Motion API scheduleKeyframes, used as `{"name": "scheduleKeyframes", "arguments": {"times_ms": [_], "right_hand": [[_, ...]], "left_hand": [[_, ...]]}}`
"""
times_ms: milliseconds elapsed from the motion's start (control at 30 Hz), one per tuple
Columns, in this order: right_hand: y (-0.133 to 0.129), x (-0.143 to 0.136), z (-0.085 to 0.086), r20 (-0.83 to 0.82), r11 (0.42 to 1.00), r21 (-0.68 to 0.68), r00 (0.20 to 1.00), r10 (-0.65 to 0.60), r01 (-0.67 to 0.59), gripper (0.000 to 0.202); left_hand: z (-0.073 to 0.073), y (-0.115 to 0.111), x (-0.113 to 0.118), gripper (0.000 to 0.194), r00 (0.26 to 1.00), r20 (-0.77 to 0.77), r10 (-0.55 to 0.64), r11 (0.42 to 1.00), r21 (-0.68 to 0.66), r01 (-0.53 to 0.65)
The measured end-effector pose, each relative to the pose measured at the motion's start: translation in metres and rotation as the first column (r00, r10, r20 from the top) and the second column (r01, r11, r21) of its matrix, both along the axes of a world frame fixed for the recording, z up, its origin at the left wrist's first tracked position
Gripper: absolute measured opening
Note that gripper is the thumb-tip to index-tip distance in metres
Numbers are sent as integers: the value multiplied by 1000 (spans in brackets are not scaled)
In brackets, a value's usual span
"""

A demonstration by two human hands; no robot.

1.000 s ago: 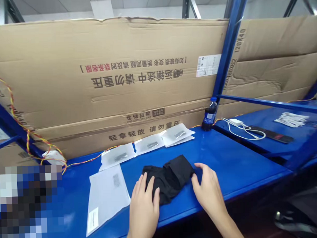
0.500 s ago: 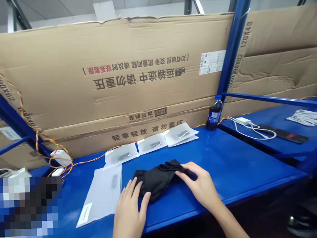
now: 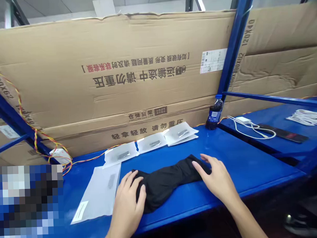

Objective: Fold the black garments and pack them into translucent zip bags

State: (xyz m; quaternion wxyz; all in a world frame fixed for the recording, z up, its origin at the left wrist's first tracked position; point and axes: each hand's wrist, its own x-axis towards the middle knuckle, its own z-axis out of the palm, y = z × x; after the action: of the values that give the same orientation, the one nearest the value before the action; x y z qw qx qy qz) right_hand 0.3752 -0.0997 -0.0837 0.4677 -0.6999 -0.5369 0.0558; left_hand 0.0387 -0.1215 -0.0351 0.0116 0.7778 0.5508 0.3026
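Observation:
A long, narrow piece of black cloth (image 3: 166, 183) lies stretched across the front of the blue table, softly wrinkled; its exact kind does not show. My left hand (image 3: 130, 200) rests on the left end, fingers spread and pressing on the fabric, thumb apart. At the other end, my right hand (image 3: 217, 176) is over the cloth's edge with thumb and fingers apart, the thumb against the fabric. Left of the cloth lies a frosted plastic bag (image 3: 101, 192) with a white label at its near corner.
Behind the cloth, several frosted packets (image 3: 151, 141) with dark patches line the table (image 3: 240, 157). A dark drink bottle (image 3: 214, 113) stands by the blue post (image 3: 235, 43). White cables (image 3: 255, 127) and a dark phone-like slab (image 3: 283, 132) lie right. Cardboard (image 3: 145, 39) walls the back.
The black cloth, bunched up before, is now drawn out longer to the right. My right hand has moved right and its pinch has loosened; my left hand has stayed at the left end.

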Motion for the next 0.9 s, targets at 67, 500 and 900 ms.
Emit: {"name": "scheduleKeyframes", "arguments": {"times_ms": [67,500,900], "right_hand": [[8,-6,6,17,999,-5,999,39,-39,57],[-30,35,39,-421,857,145,753,505,-494,22],[-28,31,43,90,878,-67,873,479,-474,31]], "left_hand": [[8,5,11,27,999,29,-43,999,-29,43],[38,-18,1,27,862,400,-312,902,-159,401],[33,8,17,15,925,114,-362,926,-75,371]]}}
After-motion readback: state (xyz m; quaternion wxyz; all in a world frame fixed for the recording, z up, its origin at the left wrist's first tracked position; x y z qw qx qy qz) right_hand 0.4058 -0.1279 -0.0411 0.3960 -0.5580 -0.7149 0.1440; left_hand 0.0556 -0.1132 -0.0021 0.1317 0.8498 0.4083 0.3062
